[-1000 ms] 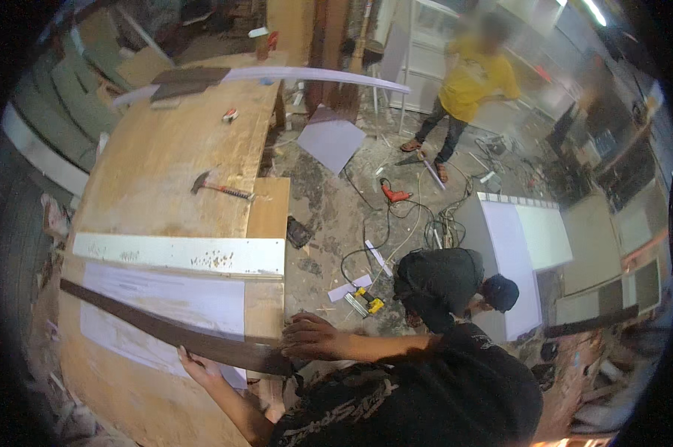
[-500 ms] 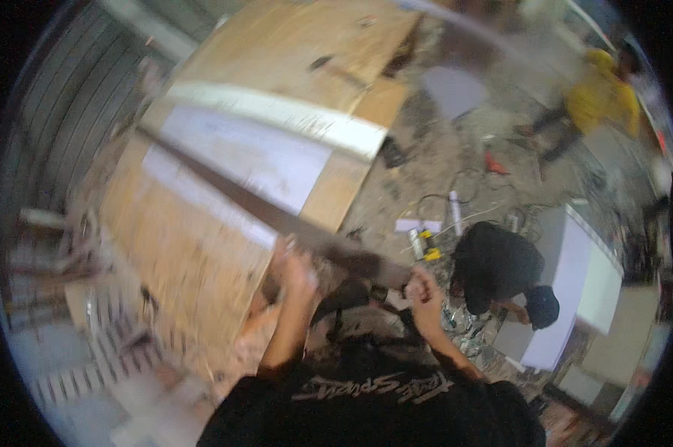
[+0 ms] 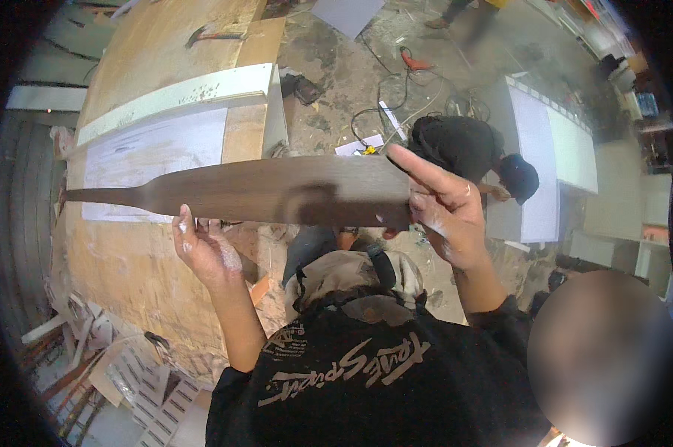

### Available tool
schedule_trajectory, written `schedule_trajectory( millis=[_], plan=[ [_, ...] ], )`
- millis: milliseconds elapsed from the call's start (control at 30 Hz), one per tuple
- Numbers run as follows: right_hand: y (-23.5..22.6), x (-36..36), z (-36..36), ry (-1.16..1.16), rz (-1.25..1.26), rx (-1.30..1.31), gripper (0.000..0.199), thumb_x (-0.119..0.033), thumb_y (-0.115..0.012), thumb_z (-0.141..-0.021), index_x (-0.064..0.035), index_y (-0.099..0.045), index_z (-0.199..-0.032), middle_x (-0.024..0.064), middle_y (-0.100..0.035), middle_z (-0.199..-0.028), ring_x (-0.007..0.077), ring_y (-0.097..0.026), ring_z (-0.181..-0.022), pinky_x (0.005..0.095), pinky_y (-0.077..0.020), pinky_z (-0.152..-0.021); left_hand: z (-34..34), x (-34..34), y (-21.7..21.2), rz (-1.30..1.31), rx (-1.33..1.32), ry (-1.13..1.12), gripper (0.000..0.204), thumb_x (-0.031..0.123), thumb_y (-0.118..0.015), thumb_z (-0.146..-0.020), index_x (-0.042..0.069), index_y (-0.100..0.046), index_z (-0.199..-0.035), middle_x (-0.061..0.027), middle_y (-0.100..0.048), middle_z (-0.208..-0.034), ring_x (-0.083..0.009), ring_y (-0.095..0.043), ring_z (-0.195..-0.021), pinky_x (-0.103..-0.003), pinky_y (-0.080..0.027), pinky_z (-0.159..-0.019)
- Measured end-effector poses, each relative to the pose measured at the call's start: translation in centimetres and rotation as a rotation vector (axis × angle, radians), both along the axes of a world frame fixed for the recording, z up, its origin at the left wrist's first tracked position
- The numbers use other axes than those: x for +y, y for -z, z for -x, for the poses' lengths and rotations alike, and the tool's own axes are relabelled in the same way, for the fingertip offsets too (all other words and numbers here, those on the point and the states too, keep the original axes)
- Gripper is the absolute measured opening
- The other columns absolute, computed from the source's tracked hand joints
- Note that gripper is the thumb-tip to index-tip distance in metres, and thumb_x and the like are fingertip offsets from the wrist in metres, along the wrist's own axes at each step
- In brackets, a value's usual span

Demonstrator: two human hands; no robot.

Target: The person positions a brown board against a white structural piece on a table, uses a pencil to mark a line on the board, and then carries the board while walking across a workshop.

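A long dark brown board [image 3: 277, 190] with a wood-like face is held up crosswise before my chest. It looks broad at the right end and narrow toward the far left. My left hand [image 3: 208, 253], dusted with white, grips its lower edge left of the middle, with fingertips partly hidden behind it. At the broad end, my right hand [image 3: 452, 216] holds the board, its index finger stretched up past the corner. Below the board lies a plywood-topped worktable [image 3: 143, 276], bearing a white sheet [image 3: 158, 153] and a white strip [image 3: 187, 93].
On the table's far part rests a hammer [image 3: 216, 36]. A co-worker in dark clothes [image 3: 456, 145] bends near a large white panel [image 3: 534, 164] at right. An orange power tool [image 3: 415, 61] and cords are on the floor. Slatted scraps [image 3: 150, 402] lie lower left.
The board has swung from a slant to nearly level and risen closer to me. Both hands have moved up with it, and the view has turned.
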State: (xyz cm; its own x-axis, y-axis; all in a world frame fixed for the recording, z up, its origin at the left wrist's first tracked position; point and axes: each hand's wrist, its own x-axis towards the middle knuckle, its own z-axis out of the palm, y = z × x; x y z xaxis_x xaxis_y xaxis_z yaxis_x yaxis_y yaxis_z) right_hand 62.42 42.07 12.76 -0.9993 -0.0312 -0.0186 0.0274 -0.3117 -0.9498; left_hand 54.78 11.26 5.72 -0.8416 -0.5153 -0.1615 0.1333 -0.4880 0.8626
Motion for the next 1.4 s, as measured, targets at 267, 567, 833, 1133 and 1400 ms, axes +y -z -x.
schedule_trajectory(
  millis=[267,567,833,1133,1400],
  plan=[
    [-2.9,-1.7,-0.6,0.033,-0.213,0.105,0.053,-0.019,-0.067,-0.093,0.0047,-0.052,-0.137,0.0123,-0.067,-0.118,0.0141,-0.062,-0.102,0.0267,-0.0465,-0.091,0.0,-1.6,-1.5,-0.053,0.108,0.077,0.01,0.013,-0.059,-0.098,0.003,-0.059,-0.101,-0.0068,-0.065,-0.095,-0.0135,-0.063,-0.087,-0.027,-0.053,-0.073],
    [0.0,-2.7,-1.4,0.188,-0.299,0.066,0.047,-0.001,-0.062,-0.087,0.0009,-0.058,-0.133,0.0044,-0.066,-0.098,0.0085,-0.059,-0.084,0.0225,-0.0467,-0.075,-2.7,-0.9,2.1,-0.054,-0.09,0.11,0.012,0.018,-0.063,-0.096,0.006,-0.061,-0.1,-0.004,-0.063,-0.088,-0.0128,-0.061,-0.081,-0.026,-0.052,-0.073],
    [6.0,-1.9,-3.4,0.426,-0.314,-0.241,0.049,0.004,-0.068,-0.08,0.004,-0.057,-0.128,0.0024,-0.065,-0.098,0.0089,-0.06,-0.086,0.0217,-0.0472,-0.077,-5.9,1.6,9.5,-0.045,-0.346,0.21,0.027,0.024,-0.064,-0.095,0.004,-0.052,-0.11,-0.0089,-0.062,-0.092,-0.0175,-0.063,-0.073,-0.028,-0.054,-0.065],
    [8.8,7.0,-6.7,0.383,-0.488,-0.296,0.049,0.0,-0.068,-0.084,-0.0005,-0.056,-0.131,-0.0008,-0.059,-0.087,0.0059,-0.057,-0.079,0.0189,-0.0468,-0.068,-1.7,-3.3,18.7,-0.257,-0.41,-0.057,0.042,0.032,-0.06,-0.097,0.002,-0.051,-0.125,-0.012,-0.061,-0.111,-0.0249,-0.062,-0.096,-0.038,-0.052,-0.08],
    [21.0,11.1,-6.5,0.321,-0.756,-0.42,0.041,-0.001,-0.067,-0.086,-0.0015,-0.059,-0.126,0.0044,-0.063,-0.097,0.01,-0.061,-0.083,0.0246,-0.0545,-0.054,0.3,-3.9,23.7,-0.174,-0.585,0.14,0.045,0.032,-0.056,-0.098,0.003,-0.05,-0.131,-0.0118,-0.057,-0.13,-0.0231,-0.057,-0.113,-0.04,-0.048,-0.088]
  ],
)
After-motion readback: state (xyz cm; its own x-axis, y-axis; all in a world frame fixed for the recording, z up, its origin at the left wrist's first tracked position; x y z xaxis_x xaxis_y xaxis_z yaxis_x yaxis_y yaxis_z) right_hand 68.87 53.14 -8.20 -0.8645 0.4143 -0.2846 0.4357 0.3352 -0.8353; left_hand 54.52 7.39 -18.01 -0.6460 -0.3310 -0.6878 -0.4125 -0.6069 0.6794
